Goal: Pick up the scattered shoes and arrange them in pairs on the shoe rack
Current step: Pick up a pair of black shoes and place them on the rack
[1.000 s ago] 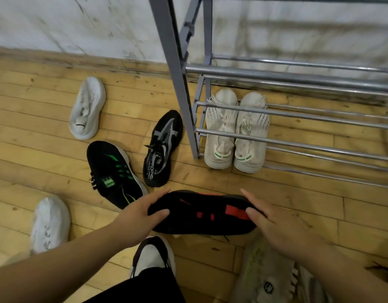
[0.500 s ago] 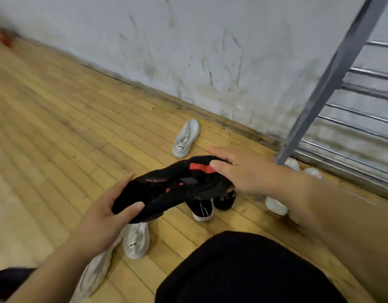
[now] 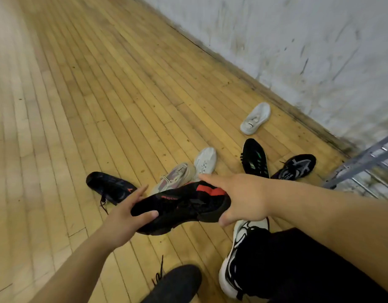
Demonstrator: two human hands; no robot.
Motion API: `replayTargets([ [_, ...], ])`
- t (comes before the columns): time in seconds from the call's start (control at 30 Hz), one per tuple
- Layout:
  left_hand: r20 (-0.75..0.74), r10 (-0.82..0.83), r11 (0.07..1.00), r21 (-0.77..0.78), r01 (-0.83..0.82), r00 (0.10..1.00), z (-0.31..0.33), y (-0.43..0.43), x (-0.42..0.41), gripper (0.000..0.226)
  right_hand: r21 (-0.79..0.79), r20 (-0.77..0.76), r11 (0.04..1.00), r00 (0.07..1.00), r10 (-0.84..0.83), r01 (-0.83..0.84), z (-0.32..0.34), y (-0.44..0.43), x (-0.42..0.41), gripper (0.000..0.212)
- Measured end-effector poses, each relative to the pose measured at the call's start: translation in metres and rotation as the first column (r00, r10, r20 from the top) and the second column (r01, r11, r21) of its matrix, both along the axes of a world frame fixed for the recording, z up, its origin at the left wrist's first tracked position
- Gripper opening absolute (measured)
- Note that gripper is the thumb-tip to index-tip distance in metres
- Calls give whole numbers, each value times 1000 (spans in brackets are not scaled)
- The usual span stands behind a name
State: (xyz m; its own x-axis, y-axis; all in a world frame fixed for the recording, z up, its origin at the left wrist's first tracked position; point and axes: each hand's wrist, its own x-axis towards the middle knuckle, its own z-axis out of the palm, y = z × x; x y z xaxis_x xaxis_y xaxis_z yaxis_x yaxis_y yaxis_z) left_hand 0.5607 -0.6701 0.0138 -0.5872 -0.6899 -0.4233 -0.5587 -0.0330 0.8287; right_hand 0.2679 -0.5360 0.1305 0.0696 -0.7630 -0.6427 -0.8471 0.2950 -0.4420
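Both my hands hold one black shoe with a red patch [image 3: 182,206] above the wooden floor. My left hand [image 3: 127,217] grips its toe end, my right hand [image 3: 241,200] grips the heel end. On the floor behind it lie a dark shoe with an orange mark [image 3: 110,186], a beige shoe [image 3: 175,176], a white shoe [image 3: 205,160], a black shoe with green marks [image 3: 254,158], a black and grey shoe [image 3: 295,167] and another white shoe [image 3: 255,118] near the wall. Only a corner of the grey metal shoe rack [image 3: 363,162] shows at the right edge.
A white scuffed wall [image 3: 298,40] runs along the right side. My own white and black shoe [image 3: 239,254] and dark trouser leg are at the lower right. Another dark shoe [image 3: 177,283] lies at the bottom. Bare wooden floor [image 3: 79,84] stretches to the left.
The black and red shoe has been lifted off the floor in both hands. The view has swung left, away from the rack, so more scattered shoes show on the floor.
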Motion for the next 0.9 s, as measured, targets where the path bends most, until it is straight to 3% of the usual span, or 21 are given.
replayTargets([
  [0.13, -2, 27, 990, 140, -27, 1000, -38, 43, 11, 65, -30, -16, 999, 1000, 26, -27, -1, 6, 3, 112],
  [0.3, 30, 65, 972, 223, -70, 997, -71, 64, 7, 66, -63, -50, 996, 997, 63, -66, -10, 7, 6, 104],
  [0.6, 219, 67, 988, 122, -96, 973, -96, 55, 7, 82, -185, -198, 975, 976, 88, -125, -25, -1, -8, 93],
  [0.7, 329, -53, 995, 98, 21, 943, -109, 75, 19, 94, -134, -250, 975, 958, 141, -179, -30, -2, -19, 93],
  [0.77, 399, -226, 974, 115, 195, 889, -119, 99, 27, 104, -89, -254, 978, 954, 160, -188, -37, -1, -26, 94],
  [0.9, 553, -487, 856, 152, 493, 676, -141, 139, 28, 113, -28, -269, 975, 941, 206, -221, -47, 1, -31, 95],
])
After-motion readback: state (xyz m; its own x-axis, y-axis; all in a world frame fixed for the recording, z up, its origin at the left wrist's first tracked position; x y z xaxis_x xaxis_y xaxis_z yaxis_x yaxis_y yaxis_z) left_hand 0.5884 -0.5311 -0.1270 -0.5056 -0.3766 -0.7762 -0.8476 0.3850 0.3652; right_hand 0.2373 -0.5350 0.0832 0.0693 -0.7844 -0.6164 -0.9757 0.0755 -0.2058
